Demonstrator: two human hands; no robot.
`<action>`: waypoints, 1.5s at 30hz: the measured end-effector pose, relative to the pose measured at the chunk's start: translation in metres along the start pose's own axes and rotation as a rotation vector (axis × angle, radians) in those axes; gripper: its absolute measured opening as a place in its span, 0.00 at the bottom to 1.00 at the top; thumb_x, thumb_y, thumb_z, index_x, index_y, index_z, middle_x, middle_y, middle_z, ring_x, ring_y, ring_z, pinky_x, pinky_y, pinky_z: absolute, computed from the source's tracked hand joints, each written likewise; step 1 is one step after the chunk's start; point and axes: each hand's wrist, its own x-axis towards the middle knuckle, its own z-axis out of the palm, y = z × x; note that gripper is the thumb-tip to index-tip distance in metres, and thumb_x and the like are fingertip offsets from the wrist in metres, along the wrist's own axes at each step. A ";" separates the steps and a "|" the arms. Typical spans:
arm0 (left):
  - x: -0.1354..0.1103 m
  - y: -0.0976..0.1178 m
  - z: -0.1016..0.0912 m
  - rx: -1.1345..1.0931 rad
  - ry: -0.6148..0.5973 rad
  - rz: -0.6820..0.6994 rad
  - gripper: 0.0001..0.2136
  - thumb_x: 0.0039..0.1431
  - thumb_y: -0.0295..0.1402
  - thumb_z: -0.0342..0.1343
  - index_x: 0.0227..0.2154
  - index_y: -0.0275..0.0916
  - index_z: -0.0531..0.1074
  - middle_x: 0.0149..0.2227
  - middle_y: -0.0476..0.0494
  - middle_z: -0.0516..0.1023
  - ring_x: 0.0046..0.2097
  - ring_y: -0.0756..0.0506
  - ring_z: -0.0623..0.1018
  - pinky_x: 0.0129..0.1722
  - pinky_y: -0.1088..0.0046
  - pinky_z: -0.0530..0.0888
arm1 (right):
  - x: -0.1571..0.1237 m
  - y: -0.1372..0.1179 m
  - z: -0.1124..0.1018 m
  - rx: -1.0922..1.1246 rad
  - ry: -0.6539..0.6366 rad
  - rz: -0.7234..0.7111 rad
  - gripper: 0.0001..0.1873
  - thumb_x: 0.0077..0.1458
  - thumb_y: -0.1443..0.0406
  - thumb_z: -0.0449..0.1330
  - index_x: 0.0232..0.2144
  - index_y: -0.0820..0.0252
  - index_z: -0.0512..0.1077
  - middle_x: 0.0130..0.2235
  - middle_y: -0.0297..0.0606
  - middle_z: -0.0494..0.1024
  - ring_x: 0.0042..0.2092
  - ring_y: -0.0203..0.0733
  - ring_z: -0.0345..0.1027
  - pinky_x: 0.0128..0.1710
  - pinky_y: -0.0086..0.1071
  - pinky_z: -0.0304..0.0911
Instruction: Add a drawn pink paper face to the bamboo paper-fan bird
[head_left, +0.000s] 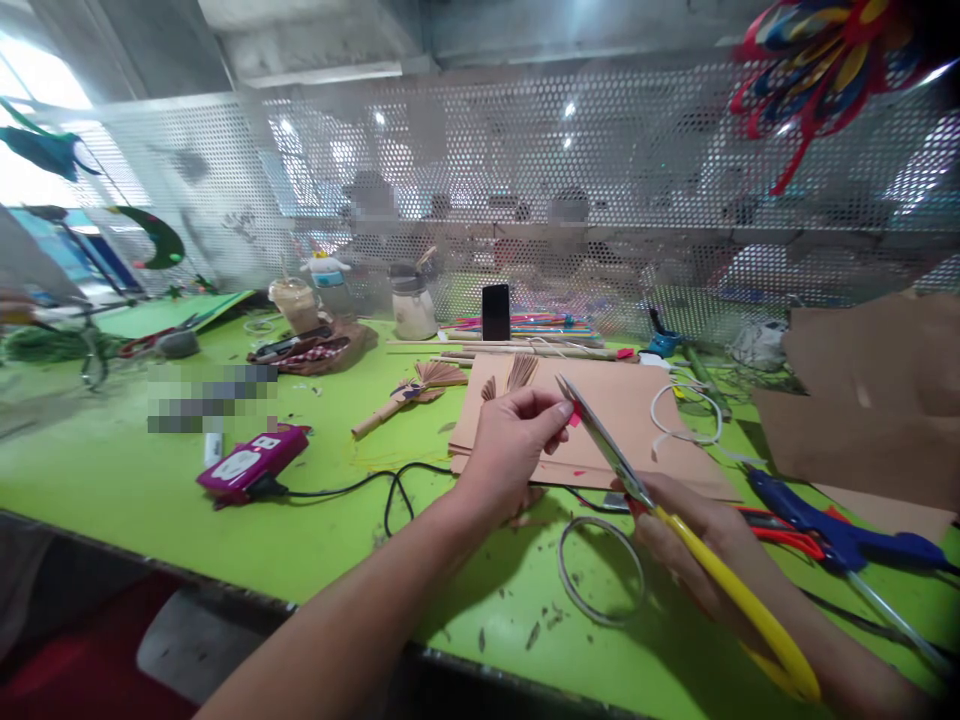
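Observation:
My left hand (510,435) pinches a small red piece (575,414), probably paper, between thumb and fingertips. In my right hand (690,530) is a pair of scissors (622,470) with a yellow handle, its blades pointing up and left, close beside the red piece. Under both hands lie brown paper sheets (622,390) with tiny red scraps on them. A pleated brown paper fan (521,372) shows just behind my left hand. Further left rests a brown paper figure (409,397) with a fanned top and a rolled stem.
A purple box (255,462) with a black cable sits at left. A blue glue gun (840,530) lies at right, near a wire ring (600,572) and a white cord loop (686,412). Behind stand a phone (496,313), a jar (412,303) and a perforated screen (465,180).

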 end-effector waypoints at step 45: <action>0.004 -0.010 0.000 -0.084 -0.049 -0.089 0.12 0.47 0.34 0.67 0.33 0.33 0.78 0.25 0.47 0.74 0.26 0.53 0.70 0.27 0.77 0.65 | 0.031 0.034 -0.025 -0.634 0.018 0.128 0.21 0.58 0.54 0.55 0.49 0.58 0.73 0.44 0.43 0.81 0.42 0.49 0.74 0.39 0.35 0.65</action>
